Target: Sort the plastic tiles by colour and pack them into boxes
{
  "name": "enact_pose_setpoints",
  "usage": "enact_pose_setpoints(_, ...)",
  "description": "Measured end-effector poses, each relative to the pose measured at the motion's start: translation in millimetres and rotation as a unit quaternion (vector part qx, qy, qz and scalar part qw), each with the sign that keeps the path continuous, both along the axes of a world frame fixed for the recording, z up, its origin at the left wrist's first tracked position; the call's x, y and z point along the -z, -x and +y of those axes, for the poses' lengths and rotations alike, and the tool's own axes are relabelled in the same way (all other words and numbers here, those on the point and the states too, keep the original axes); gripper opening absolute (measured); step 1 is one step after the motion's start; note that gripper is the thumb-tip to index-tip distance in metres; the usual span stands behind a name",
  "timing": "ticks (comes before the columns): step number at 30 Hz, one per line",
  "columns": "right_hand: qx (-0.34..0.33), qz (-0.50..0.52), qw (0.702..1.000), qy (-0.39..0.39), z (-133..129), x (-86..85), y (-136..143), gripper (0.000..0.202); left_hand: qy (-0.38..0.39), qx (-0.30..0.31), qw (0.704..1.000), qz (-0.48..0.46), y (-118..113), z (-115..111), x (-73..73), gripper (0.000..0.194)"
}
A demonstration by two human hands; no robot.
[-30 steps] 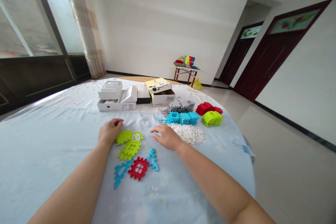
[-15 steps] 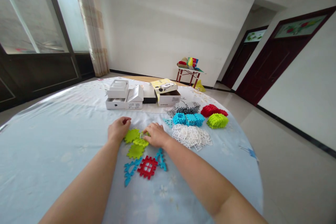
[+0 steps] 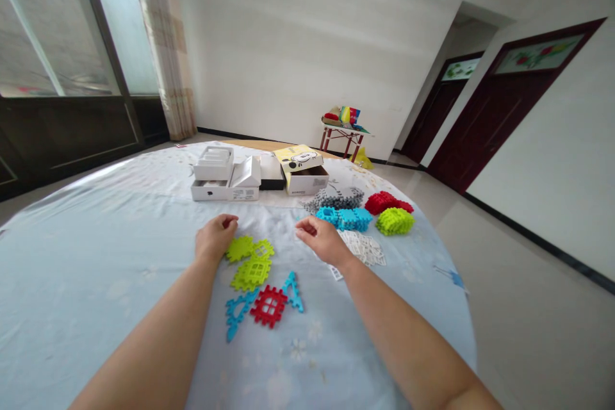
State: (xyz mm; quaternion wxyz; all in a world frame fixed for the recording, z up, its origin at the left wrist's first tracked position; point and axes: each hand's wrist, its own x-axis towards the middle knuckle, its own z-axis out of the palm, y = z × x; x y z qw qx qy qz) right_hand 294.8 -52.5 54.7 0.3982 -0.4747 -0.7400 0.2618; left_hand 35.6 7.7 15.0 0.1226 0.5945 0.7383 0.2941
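Observation:
My left hand (image 3: 216,237) rests on the cloth with its fingers curled, beside a lime green toothed piece (image 3: 239,248); no object shows in it. Farther right, my right hand (image 3: 323,238) hovers by the pile of white lattice pieces (image 3: 366,248), its thumb and fingers apart with nothing between them. Between the hands, a small green piece with a window (image 3: 262,249) adjoins larger green pieces (image 3: 250,273). Nearer to me, a red window piece (image 3: 269,307) lies between two blue triangular pieces, left (image 3: 237,314) and right (image 3: 293,293).
Piles of blue (image 3: 348,219), grey (image 3: 336,198), red (image 3: 387,202) and green pieces (image 3: 395,221) stand at the right. White boxes (image 3: 223,189) and a yellow-lidded box (image 3: 306,182) stand at the back of the cloth-covered table (image 3: 120,269).
My right hand has left the green pieces and moved right, toward the white pile. Green pieces with windows now show where it was. My left hand has stayed beside the green piece.

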Motion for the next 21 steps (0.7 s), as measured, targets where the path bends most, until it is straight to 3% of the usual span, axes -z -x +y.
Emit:
enact_pose_setpoints(7, 0.084, -0.003, 0.996, 0.012, -13.2, 3.5, -79.2, 0.025, 0.002, 0.002, 1.0, 0.009, 1.2, 0.7, -1.6, 0.035)
enact_pose_setpoints(10, 0.097, -0.011, 0.995, 0.011, -14.3, 11.3, -98.6, 0.027, -0.001, 0.007, 1.0, 0.007, 2.2, 1.4, -1.4, 0.035)
enact_pose_setpoints(17, 0.251, -0.024, 0.965, -0.068, -15.5, 19.0, -137.3, 0.03, -0.008, 0.007, 1.0, -0.021, 7.1, 5.3, 2.1, 0.039)
enact_pose_setpoints(21, 0.3, 0.019, 0.953, -0.047, -11.0, 30.6, -159.6, 0.033, -0.013, 0.026, 0.999, -0.024, 1.0, 1.1, -8.0, 0.041)
